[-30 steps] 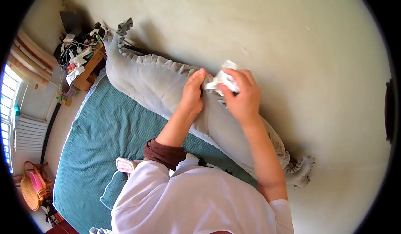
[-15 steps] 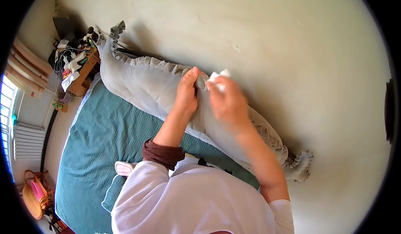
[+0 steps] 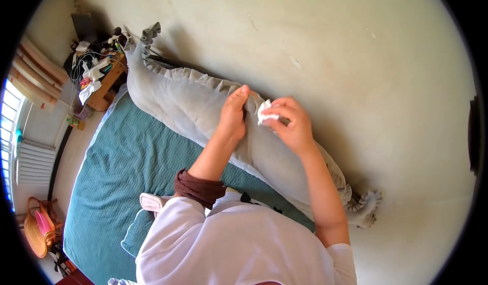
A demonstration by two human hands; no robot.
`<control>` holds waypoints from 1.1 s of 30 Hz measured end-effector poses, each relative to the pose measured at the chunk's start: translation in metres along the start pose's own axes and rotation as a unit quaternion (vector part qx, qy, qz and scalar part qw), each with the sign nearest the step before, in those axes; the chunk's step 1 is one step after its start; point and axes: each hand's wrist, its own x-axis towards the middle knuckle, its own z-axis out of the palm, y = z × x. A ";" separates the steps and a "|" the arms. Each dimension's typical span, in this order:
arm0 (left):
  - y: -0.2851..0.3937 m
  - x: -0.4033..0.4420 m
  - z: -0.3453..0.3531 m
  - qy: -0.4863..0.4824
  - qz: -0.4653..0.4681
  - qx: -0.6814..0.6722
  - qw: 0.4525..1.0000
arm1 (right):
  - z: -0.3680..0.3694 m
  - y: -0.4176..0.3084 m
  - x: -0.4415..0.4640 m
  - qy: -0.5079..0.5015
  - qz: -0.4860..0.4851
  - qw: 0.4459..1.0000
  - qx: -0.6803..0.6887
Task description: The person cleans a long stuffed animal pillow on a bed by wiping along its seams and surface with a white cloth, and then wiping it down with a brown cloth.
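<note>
My right hand point(image 3: 292, 122) pinches a crumpled white tissue point(image 3: 265, 113) between thumb and fingers, over the ruffled top edge of a long grey padded headboard cover point(image 3: 178, 99). Just left of it, my left hand point(image 3: 235, 113) is closed at the same ruffled edge, thumb uppermost and pointing toward the wall. Its other fingers are mostly hidden behind the thumb and palm. The cover stretches diagonally along the wall, with gathered frills at both ends.
A bed with a teal quilted spread point(image 3: 127, 153) lies below the headboard. On the left stands a wooden nightstand point(image 3: 109, 84) piled with cables and papers. A radiator point(image 3: 35, 165) and a woven basket point(image 3: 36, 234) are farther left. The pale wall point(image 3: 381, 81) rises behind the headboard.
My right hand, blurred before, has shifted slightly right and lower with the tissue and shows its fingers more clearly. My left hand stays at the headboard edge. The whole view has shifted slightly.
</note>
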 end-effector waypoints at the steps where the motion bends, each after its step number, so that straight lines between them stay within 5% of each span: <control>1: 0.002 0.000 0.005 0.002 0.001 0.000 1.000 | 0.003 -0.008 0.004 0.054 0.001 0.998 -0.037; 6: 0.011 -0.006 0.027 0.095 0.000 -0.033 0.995 | 0.024 -0.009 0.008 -0.026 -0.043 0.995 -0.082; 7: 0.008 -0.002 0.015 0.012 0.014 -0.049 0.999 | 0.021 -0.003 -0.003 -0.053 -0.008 0.990 -0.131; 10: 0.002 -0.001 0.008 0.029 -0.004 -0.006 1.000 | -0.009 -0.003 -0.022 -0.080 0.050 0.983 -0.158; 12: 0.006 -0.003 0.012 0.027 -0.001 0.010 1.000 | -0.041 -0.010 -0.022 -0.205 0.151 0.960 -0.113; 14: 0.006 -0.004 0.015 0.043 -0.007 0.017 0.999 | -0.045 -0.011 -0.010 -0.189 0.167 0.963 -0.097; 16: 0.009 -0.005 0.025 0.061 -0.002 0.021 0.998 | -0.018 -0.025 0.010 0.009 0.075 0.997 -0.025; 17: 0.010 -0.006 0.028 0.082 0.006 0.024 0.996 | 0.001 -0.009 0.014 0.019 0.021 1.000 -0.002; 21: 0.006 -0.006 0.009 0.025 0.010 0.016 1.000 | -0.003 0.017 -0.008 -0.104 0.052 0.964 -0.237; 26: 0.005 -0.001 0.010 0.013 0.009 0.020 1.000 | -0.023 -0.014 0.003 -0.069 0.115 0.971 -0.197; 28: 0.005 -0.001 0.018 0.026 0.011 0.019 0.999 | -0.003 -0.024 0.018 0.020 -0.003 0.996 -0.083; 30: 0.007 -0.004 0.020 0.095 0.013 0.023 0.995 | 0.014 -0.002 0.013 0.006 -0.028 0.997 -0.067; 32: 0.006 -0.005 0.011 0.050 0.004 0.028 0.998 | 0.015 0.016 -0.005 -0.041 -0.001 0.961 -0.272; 33: 0.005 -0.004 0.007 0.005 -0.007 0.030 1.000 | 0.013 0.024 -0.017 -0.041 0.042 0.974 -0.219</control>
